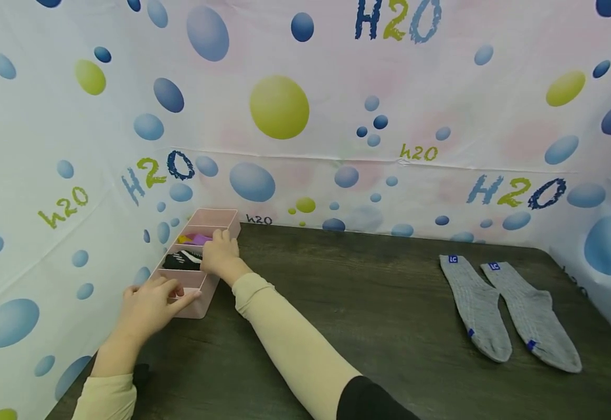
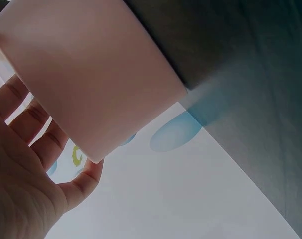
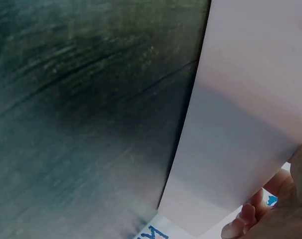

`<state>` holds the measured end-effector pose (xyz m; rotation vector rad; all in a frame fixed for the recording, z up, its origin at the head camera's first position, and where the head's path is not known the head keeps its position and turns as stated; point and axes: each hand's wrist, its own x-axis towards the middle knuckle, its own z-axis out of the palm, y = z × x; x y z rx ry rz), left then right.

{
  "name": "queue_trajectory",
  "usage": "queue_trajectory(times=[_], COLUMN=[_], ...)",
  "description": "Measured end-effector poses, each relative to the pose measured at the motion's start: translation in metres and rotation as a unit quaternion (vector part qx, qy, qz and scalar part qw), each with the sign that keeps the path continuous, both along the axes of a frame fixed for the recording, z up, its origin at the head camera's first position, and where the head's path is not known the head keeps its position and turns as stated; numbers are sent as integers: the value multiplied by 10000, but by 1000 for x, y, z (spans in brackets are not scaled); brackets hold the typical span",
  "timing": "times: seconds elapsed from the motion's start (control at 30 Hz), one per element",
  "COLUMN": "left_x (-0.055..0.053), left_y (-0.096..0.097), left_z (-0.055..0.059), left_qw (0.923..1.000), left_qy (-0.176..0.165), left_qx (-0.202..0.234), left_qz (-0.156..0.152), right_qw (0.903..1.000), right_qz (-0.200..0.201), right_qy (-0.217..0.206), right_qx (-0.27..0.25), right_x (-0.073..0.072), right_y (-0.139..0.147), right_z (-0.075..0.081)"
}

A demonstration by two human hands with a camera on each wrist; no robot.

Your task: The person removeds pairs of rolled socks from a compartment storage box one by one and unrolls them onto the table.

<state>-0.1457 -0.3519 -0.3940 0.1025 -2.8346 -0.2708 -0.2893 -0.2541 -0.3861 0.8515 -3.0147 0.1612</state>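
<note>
A pink divided storage box (image 1: 210, 294) stands at the left back of the table. My left hand (image 1: 147, 306) holds its near end, fingers bent over the rim and thumb stretched along the front. In the left wrist view the fingertips meet the edge of the box's end wall (image 2: 91, 74). Farther back, my right hand (image 1: 223, 255) grips the rim of the long right side, its fingers curled over it. The right wrist view has that long wall (image 3: 245, 119) beside the hand (image 3: 275, 214). Inside the box lie a black-and-white folded item (image 1: 182, 260) and a purple-and-yellow item (image 1: 198, 239).
Two grey socks (image 1: 476, 309) with blue marks lie flat side by side on the right of the dark wooden table (image 1: 347, 303). A white curtain (image 1: 326, 87) printed with bubbles closes off the back and left, close against the box.
</note>
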Motion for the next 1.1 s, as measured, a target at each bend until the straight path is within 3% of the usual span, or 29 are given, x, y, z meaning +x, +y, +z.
queue_trajectory(times=[0.33,0.8,1.1], left_x=[0,2,0], left_y=[4,2,-1], left_z=[0,-1,-2], left_qw=[9998,9999,10000], left_qy=[100,69,64], left_qx=[-121,-23,-53], left_qz=[-110,-70,-50], right_qw=[9995,9911,9842], right_qz=[195,619,817], right_qy=[200,1104,1448], right_qx=[-113,-400,-616], right_x=[-1,7,9], right_y=[5,19,30], right_z=[-6,-8,7])
